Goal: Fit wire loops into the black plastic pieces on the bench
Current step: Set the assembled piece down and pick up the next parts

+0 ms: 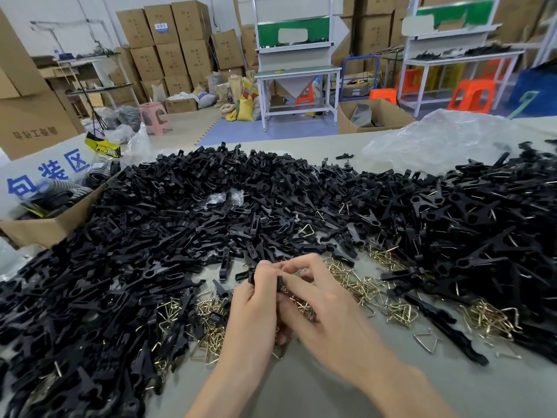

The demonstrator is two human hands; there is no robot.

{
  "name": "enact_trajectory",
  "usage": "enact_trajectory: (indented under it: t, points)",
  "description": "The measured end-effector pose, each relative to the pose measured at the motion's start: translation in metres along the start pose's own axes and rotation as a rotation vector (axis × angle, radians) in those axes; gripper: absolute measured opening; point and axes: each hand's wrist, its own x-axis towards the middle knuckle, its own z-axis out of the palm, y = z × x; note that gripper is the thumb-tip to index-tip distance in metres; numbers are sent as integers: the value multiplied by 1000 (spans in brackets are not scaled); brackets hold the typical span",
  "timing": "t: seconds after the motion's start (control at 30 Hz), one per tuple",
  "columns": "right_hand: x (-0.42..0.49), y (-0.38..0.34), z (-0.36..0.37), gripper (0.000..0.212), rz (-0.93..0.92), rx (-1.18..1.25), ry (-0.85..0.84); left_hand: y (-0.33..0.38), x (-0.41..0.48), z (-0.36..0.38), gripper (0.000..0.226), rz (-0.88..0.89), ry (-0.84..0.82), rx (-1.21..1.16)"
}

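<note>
1. Two hands: the left hand (pixel 256 300) grips one black plastic piece (pixel 280 283) above the counter (pixel 316 390); the right hand (pixel 328 306) pinches the same piece.
2. Uncountable black pieces (pixel 211 206) lie in a pile, many wire loops (pixel 355 282) beside.
3. The counter is grey; cardboard boxes (pixel 171 40) and orange stools (pixel 471 96) stand behind.

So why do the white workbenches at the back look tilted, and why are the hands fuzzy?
Head view: the wide-angle lens bends edges, so the white workbenches lean; the left hand and right hand look slightly smeared; the clear plastic bag catches glare.
</note>
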Motion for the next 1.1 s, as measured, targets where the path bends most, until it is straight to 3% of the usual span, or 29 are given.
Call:
enact_trajectory:
  t: [0.43, 0.63, 0.87, 0.97, 1.03, 1.1]
  points:
    - [0, 0, 1, 35, -1, 101, 53, -11, 11, -7, 61, -50, -89, -105]
    - [1, 3, 2, 31, -60, 13, 149, -13, 14, -8, 53, 1, -171, -174]
    - [4, 9, -5, 43, 97, 224, -52, -10, 10, -10, 41, 40, -236, -186]
    - [4, 8, -11, 19, 105, 240, -81, -8, 7, -13, 48, 48, -287, -88]
    - [3, 6, -15, 31, 94, 224, -62, -6, 5, -15, 52, 62, -303, -38]
    - [2, 7, -18, 24, 60, 152, -42, -3, 4, -17, 50, 69, -336, -28]
